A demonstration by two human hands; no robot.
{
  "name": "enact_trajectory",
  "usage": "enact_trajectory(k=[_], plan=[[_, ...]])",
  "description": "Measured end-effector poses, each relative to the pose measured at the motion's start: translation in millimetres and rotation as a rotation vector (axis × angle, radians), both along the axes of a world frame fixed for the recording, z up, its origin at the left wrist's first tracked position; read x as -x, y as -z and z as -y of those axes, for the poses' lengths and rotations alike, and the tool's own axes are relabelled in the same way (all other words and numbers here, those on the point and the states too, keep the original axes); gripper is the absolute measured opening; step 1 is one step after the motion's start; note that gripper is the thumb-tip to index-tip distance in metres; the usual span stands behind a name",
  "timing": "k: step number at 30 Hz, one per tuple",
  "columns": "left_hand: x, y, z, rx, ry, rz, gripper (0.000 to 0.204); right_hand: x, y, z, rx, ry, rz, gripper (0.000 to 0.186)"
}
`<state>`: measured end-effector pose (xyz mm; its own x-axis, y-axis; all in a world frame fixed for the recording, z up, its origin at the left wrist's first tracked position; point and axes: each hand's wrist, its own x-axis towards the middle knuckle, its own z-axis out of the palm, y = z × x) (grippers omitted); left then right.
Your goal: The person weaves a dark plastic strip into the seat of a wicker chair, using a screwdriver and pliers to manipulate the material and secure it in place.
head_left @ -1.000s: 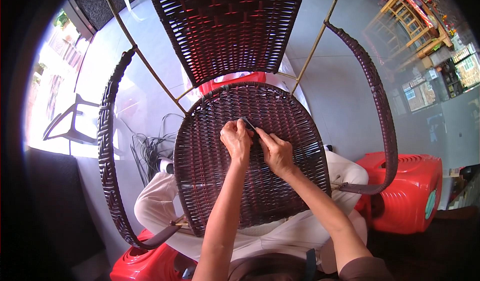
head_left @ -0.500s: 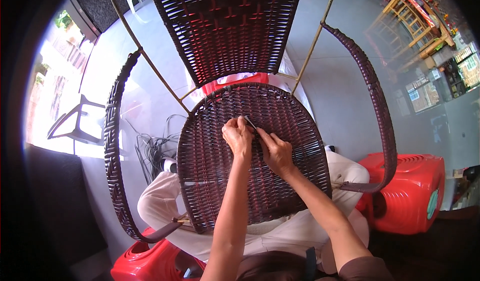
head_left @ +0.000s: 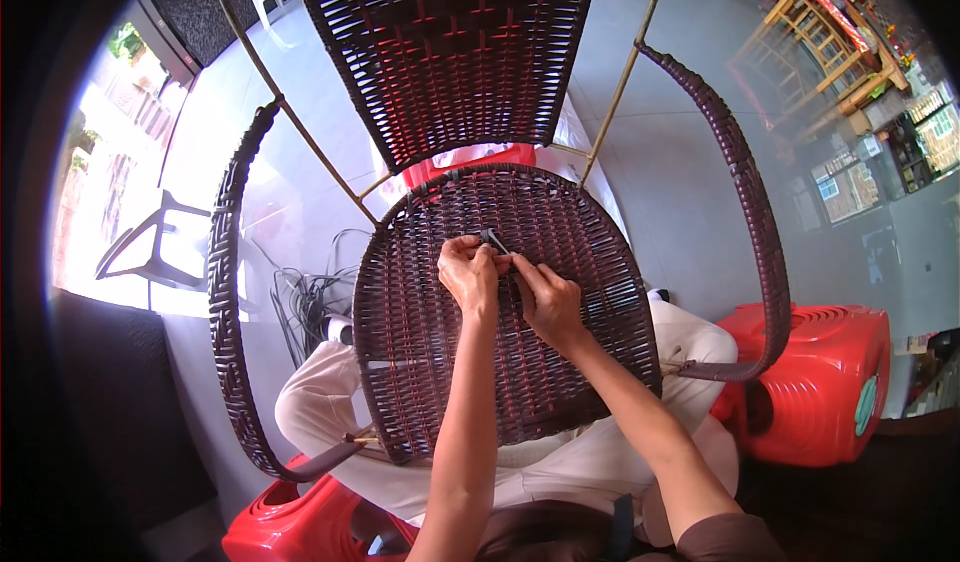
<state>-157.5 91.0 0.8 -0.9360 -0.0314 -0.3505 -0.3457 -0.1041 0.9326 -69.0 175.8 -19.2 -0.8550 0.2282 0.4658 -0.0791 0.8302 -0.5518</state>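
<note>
A dark brown woven chair stands before me, its rounded seat [head_left: 440, 362] over my lap and its backrest [head_left: 450, 72] beyond. Above the far middle of the seat, my left hand [head_left: 470, 274] pinches a short dark strip [head_left: 490, 237] between thumb and fingers. My right hand [head_left: 548, 300] is closed close beside it, fingertips at the strip's near end; what lies inside its fingers is mostly hidden. The strip has a pale, shiny edge, and its exact kind is hard to make out.
Woven armrests curve around on the left [head_left: 228, 262] and right [head_left: 755, 202], joined to bare metal rods [head_left: 325, 162]. A red plastic stool [head_left: 820, 382] stands at right, another [head_left: 290, 522] at lower left. Loose dark strips [head_left: 305, 307] lie on the floor at left.
The dark strip's end shows more above my left fingertips, and my left hand has shifted slightly left. My right hand stays almost in place. The chair has moved barely, if at all.
</note>
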Motion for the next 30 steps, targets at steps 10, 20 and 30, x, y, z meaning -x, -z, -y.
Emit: enact_trajectory(k=[10, 20, 30], plan=[[-5, 5, -2, 0.037, -0.041, -0.052, 0.012, 0, 2, 0, -0.011, -0.006, -0.026, 0.035], [-7, 10, -2, -0.019, -0.051, -0.057, 0.008, 0, 0, 0, -0.013, 0.002, -0.01, 0.033], [-4, -2, -1, -0.028, -0.055, -0.034, 0.005, -1, 3, -1, -0.032, -0.001, -0.063, 0.032]])
